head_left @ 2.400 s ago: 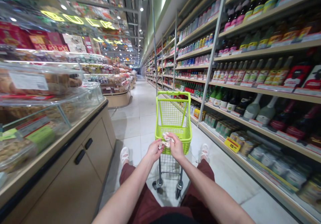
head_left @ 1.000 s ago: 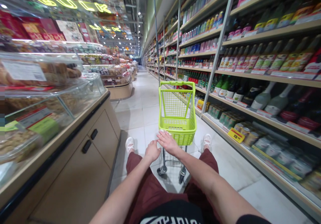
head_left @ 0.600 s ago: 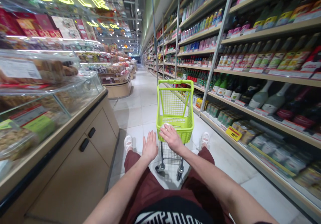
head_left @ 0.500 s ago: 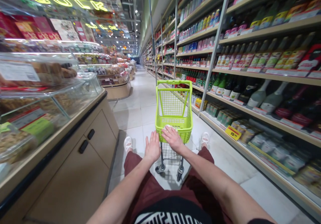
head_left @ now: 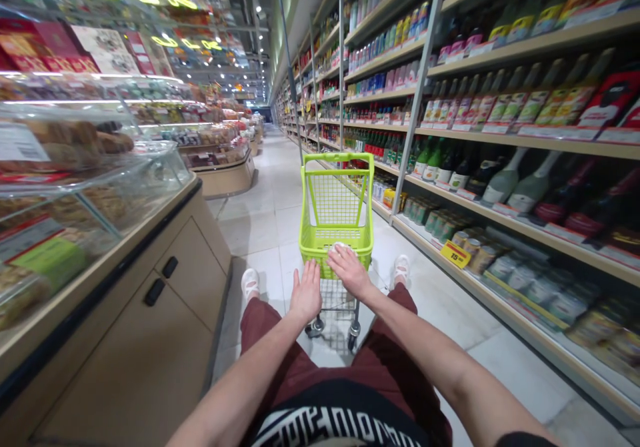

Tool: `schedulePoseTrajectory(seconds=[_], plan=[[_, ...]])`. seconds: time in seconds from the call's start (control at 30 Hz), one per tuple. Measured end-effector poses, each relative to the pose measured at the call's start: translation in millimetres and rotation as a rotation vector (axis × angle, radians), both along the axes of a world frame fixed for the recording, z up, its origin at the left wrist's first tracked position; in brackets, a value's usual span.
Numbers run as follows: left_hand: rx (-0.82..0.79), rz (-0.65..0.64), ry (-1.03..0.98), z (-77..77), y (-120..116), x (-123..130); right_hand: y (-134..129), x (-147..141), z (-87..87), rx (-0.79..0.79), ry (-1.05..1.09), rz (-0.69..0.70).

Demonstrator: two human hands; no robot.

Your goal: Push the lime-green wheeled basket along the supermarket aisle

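A lime-green shopping cart [head_left: 336,197] with a mesh back stands on the floor between my legs, with its basket towards me. Near its left front corner is my left hand [head_left: 306,293], back up, fingers stretched out and nothing seen in it. My right hand [head_left: 349,272] lies flat over the basket's near edge, its fingers extended. A small white thing [head_left: 339,245] shows just past the right fingertips; its kind is unclear, and my fingers partly cover it. Whether either palm touches the cart is hidden.
Shelves of bottles and cans [head_left: 500,133] line the right side, with a yellow price tag [head_left: 455,254] low down. At left stands a wooden counter [head_left: 185,287] with glass bins. A tiled aisle [head_left: 273,193] runs ahead between them.
The cart and shelves have shifted slightly left and up in the picture. Both hands sit a little further right against the cart, and more of the white thing shows.
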State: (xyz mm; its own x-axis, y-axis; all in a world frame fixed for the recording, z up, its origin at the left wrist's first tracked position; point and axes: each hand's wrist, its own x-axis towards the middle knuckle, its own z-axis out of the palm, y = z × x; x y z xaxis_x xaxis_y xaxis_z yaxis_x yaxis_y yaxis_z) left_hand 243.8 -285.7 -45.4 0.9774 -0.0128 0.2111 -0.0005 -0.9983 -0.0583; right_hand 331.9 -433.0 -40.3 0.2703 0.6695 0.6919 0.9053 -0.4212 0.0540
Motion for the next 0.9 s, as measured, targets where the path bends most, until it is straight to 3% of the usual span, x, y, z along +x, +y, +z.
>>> schedulePoseTrajectory(seconds=[0.3,0.37,0.53,0.6,0.67,0.83,0.9], plan=[[0.051,-0.101,0.061,-9.2,-14.5,-2.1,1.6,-14.9,-52.1,-0.106,0.045,-0.063],[0.05,-0.105,0.051,-8.7,-14.2,-0.3,-4.3,-17.9,-47.6,-0.092,0.055,-0.042],[0.042,-0.12,-0.037,2.2,-22.5,12.2,-31.5,-7.9,-12.8,0.065,0.012,-0.071],[0.046,-0.165,-0.043,5.3,-29.9,16.0,-41.6,-0.4,-10.2,0.075,0.0,-0.088],[0.057,-0.209,-0.041,4.9,-37.0,16.9,-49.0,4.8,-21.3,0.047,0.005,-0.073],[0.11,-0.265,-0.006,-7.6,-41.5,11.6,-55.0,3.1,-70.1,-0.04,0.062,-0.004],[0.118,-0.268,-0.007,-10.0,-38.3,11.1,-54.1,-0.2,-73.4,-0.036,0.065,0.024]])
